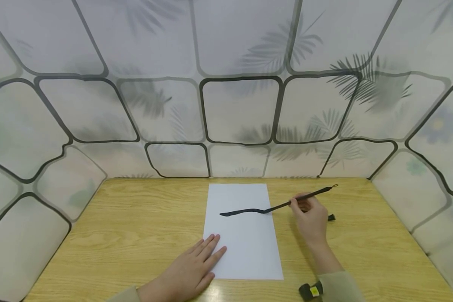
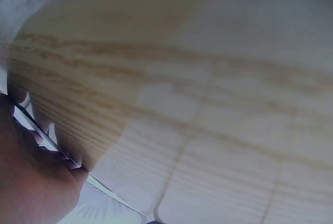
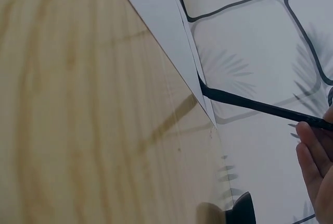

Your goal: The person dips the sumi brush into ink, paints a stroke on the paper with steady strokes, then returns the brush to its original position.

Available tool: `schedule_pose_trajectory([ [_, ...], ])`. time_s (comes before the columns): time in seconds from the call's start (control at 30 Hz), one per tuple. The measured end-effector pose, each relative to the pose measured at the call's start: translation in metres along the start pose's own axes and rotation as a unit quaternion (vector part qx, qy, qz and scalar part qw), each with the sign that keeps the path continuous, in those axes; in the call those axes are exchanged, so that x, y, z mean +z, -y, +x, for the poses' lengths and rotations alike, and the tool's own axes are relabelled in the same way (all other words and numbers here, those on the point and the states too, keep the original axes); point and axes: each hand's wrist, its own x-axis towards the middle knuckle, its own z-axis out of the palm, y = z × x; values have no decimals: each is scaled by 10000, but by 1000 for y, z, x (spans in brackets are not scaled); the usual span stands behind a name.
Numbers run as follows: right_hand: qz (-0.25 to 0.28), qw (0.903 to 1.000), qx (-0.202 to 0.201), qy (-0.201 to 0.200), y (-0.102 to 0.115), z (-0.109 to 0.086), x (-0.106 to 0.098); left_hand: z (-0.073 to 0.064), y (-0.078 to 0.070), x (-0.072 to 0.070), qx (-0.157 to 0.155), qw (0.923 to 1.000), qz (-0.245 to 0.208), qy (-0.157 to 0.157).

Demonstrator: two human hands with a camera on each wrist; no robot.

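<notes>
In the head view, the right hand (image 1: 313, 220) pinches the brush (image 1: 279, 206), whose tip is on the paper (image 1: 241, 251) at the right end of a black stroke (image 1: 241, 212). A slight overshoot there could mark the table (image 1: 143, 218). The left hand (image 1: 190, 268) rests, fingers extended, on the lower left side; too light a press might let the paper slide. The left wrist view is too murky to judge that pressure. The right wrist view shows the tip close to the paper's edge.
</notes>
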Motion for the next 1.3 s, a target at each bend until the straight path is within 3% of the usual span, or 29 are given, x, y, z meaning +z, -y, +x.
schedule_pose_trajectory([
  [0.17, -24, 9997, 202, 101, -2, 2, 0, 0, 0, -1, -38, 10000, -86, 34],
  [0.57, -100, 9991, 243, 334, -2, 2, -2, -1, 0, -2, -2, 10000, -45, -8],
  [0.77, -334, 9987, 174, 342, -2, 1, -3, 0, 0, -2, 22, 9998, -133, 118],
  [1.3, -357, 9987, -272, 243, 2, 1, -2, 0, 1, 3, 90, 9998, 102, -136],
])
